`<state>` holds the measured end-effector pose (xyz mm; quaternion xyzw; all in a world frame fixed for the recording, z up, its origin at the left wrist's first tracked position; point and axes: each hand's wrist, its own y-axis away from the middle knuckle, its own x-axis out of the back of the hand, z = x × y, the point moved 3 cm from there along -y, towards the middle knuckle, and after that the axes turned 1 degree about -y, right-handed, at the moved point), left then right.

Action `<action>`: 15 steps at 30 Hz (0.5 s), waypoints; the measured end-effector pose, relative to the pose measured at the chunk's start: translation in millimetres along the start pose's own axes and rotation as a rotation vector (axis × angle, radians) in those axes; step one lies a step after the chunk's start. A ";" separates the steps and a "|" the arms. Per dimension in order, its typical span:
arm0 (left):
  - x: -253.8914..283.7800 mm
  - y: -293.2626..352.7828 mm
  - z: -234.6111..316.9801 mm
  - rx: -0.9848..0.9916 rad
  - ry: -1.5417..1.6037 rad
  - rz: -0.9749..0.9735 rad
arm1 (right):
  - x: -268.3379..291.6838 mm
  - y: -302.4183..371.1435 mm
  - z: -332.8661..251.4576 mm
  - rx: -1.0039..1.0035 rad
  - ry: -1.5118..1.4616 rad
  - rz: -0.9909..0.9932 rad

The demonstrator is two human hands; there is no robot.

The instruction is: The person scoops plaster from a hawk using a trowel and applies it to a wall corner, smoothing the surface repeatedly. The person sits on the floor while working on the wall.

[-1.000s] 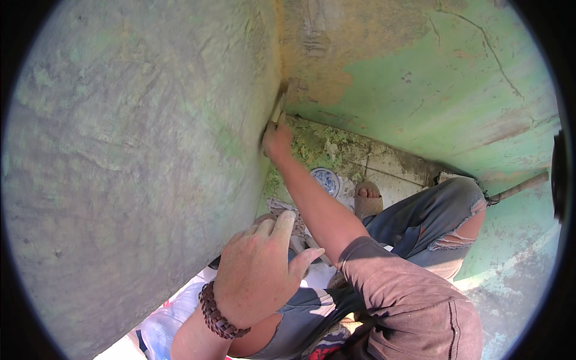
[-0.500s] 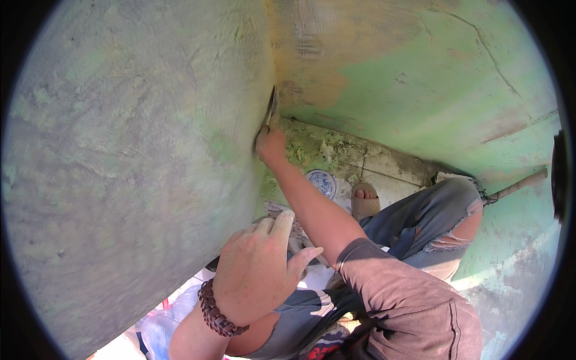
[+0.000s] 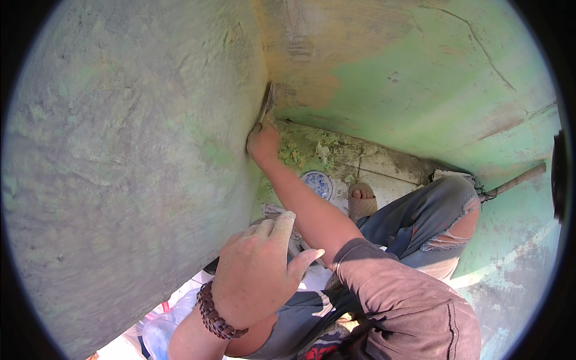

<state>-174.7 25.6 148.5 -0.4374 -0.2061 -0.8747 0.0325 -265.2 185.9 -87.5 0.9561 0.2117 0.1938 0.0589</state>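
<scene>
In the corner where two walls meet, my right hand (image 3: 263, 143) is closed around a putty knife (image 3: 268, 102). Its thin blade points up along the joint and lies against the left wall (image 3: 132, 168), which is grey-green and rough. The knife's handle is mostly hidden in my fist. My left hand (image 3: 255, 264) hovers nearer to me, below my right forearm, back upward and dusty at the fingertips. Its index finger and thumb are spread apart; the other fingers are partly hidden. A brown braided bracelet (image 3: 213, 311) circles that wrist.
A green wall (image 3: 420, 84), cracked and patched with tan, rises on the right. A round blue-and-white container (image 3: 317, 185) stands on the stained floor near my sandalled foot (image 3: 362, 201). My bent knee (image 3: 459, 231) is close by. A stick (image 3: 516, 182) leans at right; clear plastic (image 3: 159, 330) lies lower left.
My right hand and the putty knife have shifted slightly left in the picture, along with the corner and floor. The left hand stays almost where it was.
</scene>
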 end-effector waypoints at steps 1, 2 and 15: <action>-0.6 -0.1 1.7 -0.015 0.006 0.015 | 0.5 1.8 -1.8 -0.003 -0.029 -0.017; -1.0 -0.7 1.6 -0.039 0.006 0.030 | 2.5 3.9 -4.5 -0.001 -0.053 0.027; -4.7 5.1 -1.9 -0.055 -0.009 0.013 | 8.7 -2.5 -8.6 -0.065 0.022 -0.128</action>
